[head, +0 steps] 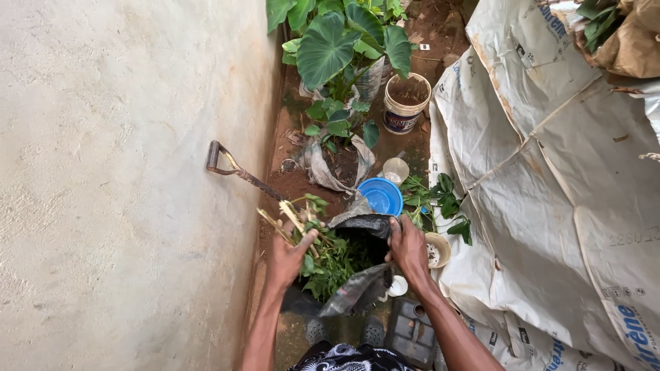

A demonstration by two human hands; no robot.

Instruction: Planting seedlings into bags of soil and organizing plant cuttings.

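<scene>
Seen from above, the left hand (290, 253) grips a bundle of leafy green stems (302, 223) over a dark grow bag (357, 288), whose rim the right hand (407, 249) pinches, beside a blue bowl (380, 196) and wall-leaned shovel (237, 169).

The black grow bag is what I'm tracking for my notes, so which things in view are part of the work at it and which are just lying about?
In use:
left hand gripping leafy cuttings
right hand holding the rim of the black grow bag

Lying about:
spade against the wall
blue bowl
white bucket of soil
broad-leaved plant
pale tarpaulin
</scene>
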